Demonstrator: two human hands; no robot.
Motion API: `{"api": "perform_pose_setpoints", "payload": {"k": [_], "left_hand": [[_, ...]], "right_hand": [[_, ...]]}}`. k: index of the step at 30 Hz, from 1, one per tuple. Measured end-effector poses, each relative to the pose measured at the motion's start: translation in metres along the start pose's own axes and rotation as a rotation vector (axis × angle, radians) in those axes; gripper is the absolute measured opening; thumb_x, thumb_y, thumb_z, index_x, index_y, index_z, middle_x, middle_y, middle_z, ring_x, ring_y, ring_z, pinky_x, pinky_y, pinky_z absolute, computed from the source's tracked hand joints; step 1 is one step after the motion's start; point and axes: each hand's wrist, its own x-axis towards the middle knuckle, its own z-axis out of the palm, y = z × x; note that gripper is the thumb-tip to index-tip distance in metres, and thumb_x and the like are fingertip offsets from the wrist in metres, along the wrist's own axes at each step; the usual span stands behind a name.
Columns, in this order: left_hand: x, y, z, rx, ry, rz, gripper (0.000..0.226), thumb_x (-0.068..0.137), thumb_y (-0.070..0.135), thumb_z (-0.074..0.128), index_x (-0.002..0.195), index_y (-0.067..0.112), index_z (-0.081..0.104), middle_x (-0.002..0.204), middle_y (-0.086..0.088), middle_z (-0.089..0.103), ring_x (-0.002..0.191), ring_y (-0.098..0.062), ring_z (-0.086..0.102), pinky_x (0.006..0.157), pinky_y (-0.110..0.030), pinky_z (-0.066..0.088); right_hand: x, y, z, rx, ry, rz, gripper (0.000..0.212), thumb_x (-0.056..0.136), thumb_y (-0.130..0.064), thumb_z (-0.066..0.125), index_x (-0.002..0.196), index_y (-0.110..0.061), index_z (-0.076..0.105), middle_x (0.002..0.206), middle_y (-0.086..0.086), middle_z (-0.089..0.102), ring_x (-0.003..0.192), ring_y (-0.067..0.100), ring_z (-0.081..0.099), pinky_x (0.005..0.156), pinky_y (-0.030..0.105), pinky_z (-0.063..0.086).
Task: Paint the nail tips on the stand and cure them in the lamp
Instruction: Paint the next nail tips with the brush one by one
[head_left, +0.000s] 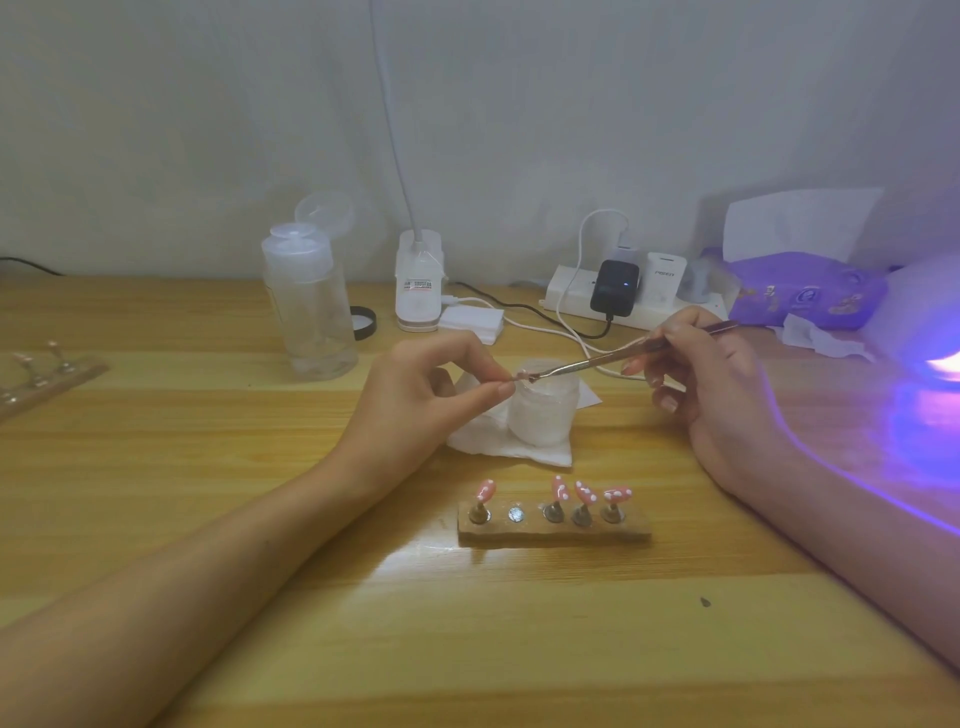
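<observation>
One wooden counter (156, 441) fills the lower two thirds of the frame, with a pale wall behind it. At the right edge the curing lamp (930, 312) glows violet and throws purple light across the wood and along the right forearm.

Both forearms reach in from the bottom corners toward the middle of the frame. The left hand (426, 384) pinches a small pink piece (522, 375) between thumb and forefinger; it is too small to make out clearly. The right hand (711, 379) grips a slim metal tool (587, 361) like a pen, and the tool's far end meets the pink piece.

Left of centre, toward the wall, stands a clear bottle (309, 301) with its flip cap open. Near the wall at the right lies a purple tissue pack (805, 291), and beside it a white power strip (566, 296) carries a black charger (614, 287). The white base of a desk light (418, 283) stands just right of the bottle.

Below the hands, in the lower middle of the frame, sits the wooden stand (553, 531). It carries four pink nail tips (561, 487) with white dots on short metal posts; the second spot from the left shows only a bare metal disc. A second stand (41, 382) lies at the left edge.

Directly under the pink piece a small frosted jar (545, 415) rests on a white tissue (519, 452). A stack of white pads (472, 319) and a black cap (363, 322) lie near the desk light.
</observation>
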Motion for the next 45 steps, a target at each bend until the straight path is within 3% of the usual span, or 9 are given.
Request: {"api": "perform_pose_setpoints", "payload": {"k": [5, 17, 22, 27, 31, 37, 41, 45], "left_hand": [[0.0011, -0.0015, 0.0003, -0.054, 0.004, -0.028, 0.007, 0.083, 0.020, 0.080, 0.080, 0.017, 0.074, 0.081, 0.011, 0.071, 0.047, -0.003, 0.039, 0.049, -0.012, 0.034], [0.0016, 0.0016, 0.0008, -0.071, 0.002, -0.052, 0.010, 0.081, 0.018, 0.081, 0.076, 0.020, 0.073, 0.080, 0.007, 0.073, 0.047, 0.001, 0.045, 0.049, -0.008, 0.034], [0.0016, 0.0024, 0.0009, -0.066, -0.001, -0.047, 0.011, 0.081, 0.018, 0.081, 0.076, 0.022, 0.073, 0.079, 0.008, 0.073, 0.048, 0.003, 0.048, 0.050, -0.008, 0.036], [0.0015, 0.0032, 0.0014, -0.072, 0.002, -0.031, 0.013, 0.081, 0.016, 0.081, 0.074, 0.022, 0.071, 0.077, 0.009, 0.072, 0.048, 0.005, 0.049, 0.049, -0.007, 0.035], [0.0007, 0.0029, 0.0010, -0.057, 0.003, -0.031, 0.013, 0.081, 0.019, 0.081, 0.074, 0.024, 0.071, 0.079, 0.009, 0.073, 0.049, 0.003, 0.049, 0.050, -0.008, 0.036], [0.0009, 0.0010, 0.0005, -0.036, 0.000, -0.040, 0.011, 0.082, 0.027, 0.080, 0.075, 0.028, 0.071, 0.083, 0.010, 0.073, 0.050, -0.001, 0.046, 0.052, -0.012, 0.039], [0.0008, 0.0002, 0.0003, -0.020, -0.007, -0.033, 0.009, 0.082, 0.029, 0.079, 0.077, 0.027, 0.072, 0.082, 0.012, 0.072, 0.051, -0.001, 0.047, 0.051, -0.013, 0.040], [0.0018, -0.0001, 0.0011, -0.032, -0.009, -0.029, 0.011, 0.083, 0.027, 0.079, 0.075, 0.029, 0.071, 0.080, 0.013, 0.071, 0.051, -0.001, 0.046, 0.051, -0.012, 0.037]], "right_hand": [[-0.0008, -0.0001, -0.0002, 0.018, -0.072, -0.052, 0.024, 0.097, -0.021, 0.048, 0.074, -0.023, 0.054, 0.071, 0.006, 0.071, 0.060, 0.009, 0.055, 0.045, 0.017, 0.036], [-0.0001, 0.0028, -0.0010, -0.018, -0.019, -0.074, 0.030, 0.098, -0.016, 0.047, 0.071, -0.025, 0.055, 0.071, 0.008, 0.072, 0.057, 0.010, 0.053, 0.043, 0.017, 0.035], [-0.0002, 0.0001, -0.0006, 0.040, -0.059, -0.091, 0.021, 0.094, -0.023, 0.049, 0.073, -0.023, 0.053, 0.072, 0.008, 0.072, 0.057, 0.010, 0.052, 0.044, 0.017, 0.035], [-0.0004, 0.0031, -0.0016, -0.032, -0.009, -0.056, 0.028, 0.100, -0.013, 0.046, 0.074, -0.020, 0.053, 0.070, 0.007, 0.072, 0.057, 0.010, 0.051, 0.043, 0.017, 0.034], [-0.0011, 0.0001, -0.0006, 0.011, -0.047, -0.092, 0.018, 0.094, -0.023, 0.049, 0.076, -0.022, 0.053, 0.070, 0.000, 0.071, 0.067, 0.010, 0.056, 0.046, 0.017, 0.037], [-0.0017, 0.0013, -0.0007, -0.050, -0.021, -0.082, 0.031, 0.095, -0.018, 0.048, 0.068, -0.030, 0.058, 0.072, 0.003, 0.072, 0.077, 0.019, 0.054, 0.045, 0.017, 0.035], [-0.0021, -0.0011, 0.0007, -0.004, -0.057, -0.110, 0.030, 0.094, -0.020, 0.048, 0.068, -0.031, 0.058, 0.067, -0.006, 0.068, 0.073, 0.012, 0.057, 0.047, 0.016, 0.037], [-0.0029, 0.0016, 0.0005, -0.065, -0.043, -0.079, 0.036, 0.098, -0.015, 0.047, 0.068, -0.030, 0.058, 0.072, 0.003, 0.071, 0.070, 0.011, 0.055, 0.046, 0.017, 0.036]]}}
